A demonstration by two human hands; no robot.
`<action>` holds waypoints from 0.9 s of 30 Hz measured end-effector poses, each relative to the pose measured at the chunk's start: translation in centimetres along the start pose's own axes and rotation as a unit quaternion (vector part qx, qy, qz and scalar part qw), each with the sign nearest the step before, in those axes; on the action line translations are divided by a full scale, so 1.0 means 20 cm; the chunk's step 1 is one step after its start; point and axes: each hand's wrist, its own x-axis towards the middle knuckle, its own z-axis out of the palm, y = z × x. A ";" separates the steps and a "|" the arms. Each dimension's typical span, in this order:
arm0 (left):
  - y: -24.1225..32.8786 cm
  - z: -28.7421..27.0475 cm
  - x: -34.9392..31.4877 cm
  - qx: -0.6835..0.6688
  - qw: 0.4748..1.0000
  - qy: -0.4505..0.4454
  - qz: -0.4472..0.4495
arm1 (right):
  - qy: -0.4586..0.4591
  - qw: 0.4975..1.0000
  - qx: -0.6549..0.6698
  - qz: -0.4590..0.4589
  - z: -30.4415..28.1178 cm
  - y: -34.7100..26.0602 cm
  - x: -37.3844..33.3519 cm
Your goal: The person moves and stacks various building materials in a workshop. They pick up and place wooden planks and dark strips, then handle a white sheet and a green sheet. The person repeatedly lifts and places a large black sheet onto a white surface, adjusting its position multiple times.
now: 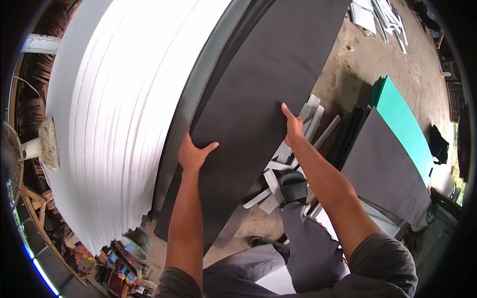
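Note:
A long dark foam-like sheet (251, 94) slants across the middle, its far end running out at the top. My left hand (193, 153) grips its left edge, thumb on the face and fingers hidden behind. Higher up, my right hand (294, 127) holds the opposite edge the same way, its fingertips out of sight underneath. More dark sheets (208, 84) stand directly behind the held one, with a grey sheet (185, 109) beside them. Left of these, a thick row of white sheets (124, 99) stands on edge.
Pale offcut strips (318, 119) lie on the floor to the right, near a black slipper (293, 186). Farther right lean a dark sheet (382, 169) and teal sheets (402, 124). White scraps (377, 17) lie far off. Clutter and a bucket (136, 246) sit at lower left.

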 end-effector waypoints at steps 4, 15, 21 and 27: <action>-0.03 0.01 0.04 -0.013 1.000 0.013 -0.009 | 0.005 1.000 -0.012 -0.003 0.03 0.02 0.06; 0.04 -0.04 0.03 0.027 0.999 -0.020 -0.042 | -0.086 0.994 0.068 0.021 -0.02 0.00 0.14; -0.10 -0.07 0.11 0.050 0.997 -0.030 -0.047 | -0.015 0.997 -0.069 0.024 0.17 -0.06 0.04; -0.06 -0.06 0.18 -0.138 0.986 -0.095 0.005 | -0.084 0.989 0.024 -0.120 0.03 0.14 0.24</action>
